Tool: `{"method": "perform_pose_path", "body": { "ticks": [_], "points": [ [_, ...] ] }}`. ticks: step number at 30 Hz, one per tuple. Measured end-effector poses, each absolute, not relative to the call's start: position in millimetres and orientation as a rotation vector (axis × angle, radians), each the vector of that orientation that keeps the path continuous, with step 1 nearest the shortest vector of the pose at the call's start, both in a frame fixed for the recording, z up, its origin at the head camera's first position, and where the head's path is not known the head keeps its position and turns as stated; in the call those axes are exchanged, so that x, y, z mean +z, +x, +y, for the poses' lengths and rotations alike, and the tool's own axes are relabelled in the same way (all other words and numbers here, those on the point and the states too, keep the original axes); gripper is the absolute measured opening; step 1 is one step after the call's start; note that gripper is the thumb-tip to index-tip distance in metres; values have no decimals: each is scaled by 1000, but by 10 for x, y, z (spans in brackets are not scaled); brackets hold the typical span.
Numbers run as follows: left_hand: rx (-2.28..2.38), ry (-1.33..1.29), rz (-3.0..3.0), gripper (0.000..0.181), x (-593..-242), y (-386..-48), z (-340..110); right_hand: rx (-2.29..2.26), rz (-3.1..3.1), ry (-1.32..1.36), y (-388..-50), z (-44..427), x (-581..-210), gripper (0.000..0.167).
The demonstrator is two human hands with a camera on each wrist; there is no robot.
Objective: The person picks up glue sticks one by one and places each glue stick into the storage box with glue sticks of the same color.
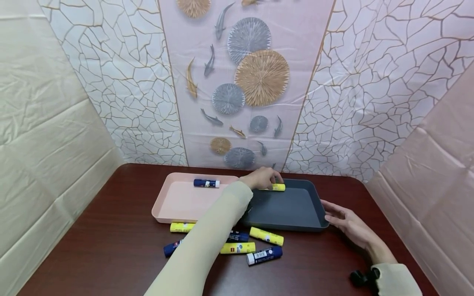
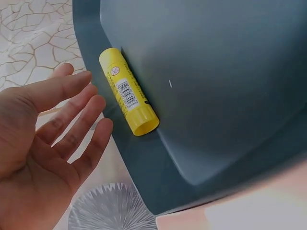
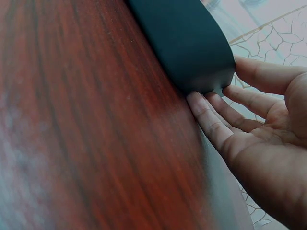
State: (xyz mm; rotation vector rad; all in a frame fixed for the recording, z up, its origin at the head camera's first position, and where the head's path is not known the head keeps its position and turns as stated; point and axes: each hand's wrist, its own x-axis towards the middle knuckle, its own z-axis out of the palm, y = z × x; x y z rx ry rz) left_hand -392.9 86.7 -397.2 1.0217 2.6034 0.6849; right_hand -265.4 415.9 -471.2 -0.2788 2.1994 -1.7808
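Glue stick (image 2: 128,91) of yellow cylindrical plastic lies inside a dark grey rectangular tray (image 1: 289,209), against its far wall. Its surface carries a white barcode label (image 2: 126,94), a small round symbol (image 2: 115,71) and dark print too small to read. Left hand (image 1: 262,177), fingers extended and gripping nothing, is just beside the stick. Right hand (image 1: 346,222), fingers mostly straight, touches the tray's right end. Adjacent pale pink rectangular tray (image 1: 181,201) contains one navy glue stick with a white end (image 1: 203,183). Yellow sticks (image 1: 266,236) and navy sticks (image 1: 264,255) lie in front on the reddish-brown wood-grain table (image 1: 92,226).
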Motion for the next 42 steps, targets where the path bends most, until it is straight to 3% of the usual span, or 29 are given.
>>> {"method": "perform_pose_path", "body": {
  "ticks": [13, 21, 32, 42],
  "points": [
    [942, 1104, 2473, 36, -3842, -3885, 569, -1764, 2212, -259, -2653, 4159, -4706, 68],
    [1015, 1115, 2434, 34, -3718, -3734, 143, -1758, 2200, -254, -2664, 4156, -4687, 69],
    [1044, 1169, 2413, 29, -3749, -3284, -613, -1735, 2233, -268, -2654, 4178, -4674, 68],
    [1059, 1052, 2567, 29, -3906, -2723, -1324, -1749, 2217, -280, -2656, 4160, -4704, 68]
  ]
}}
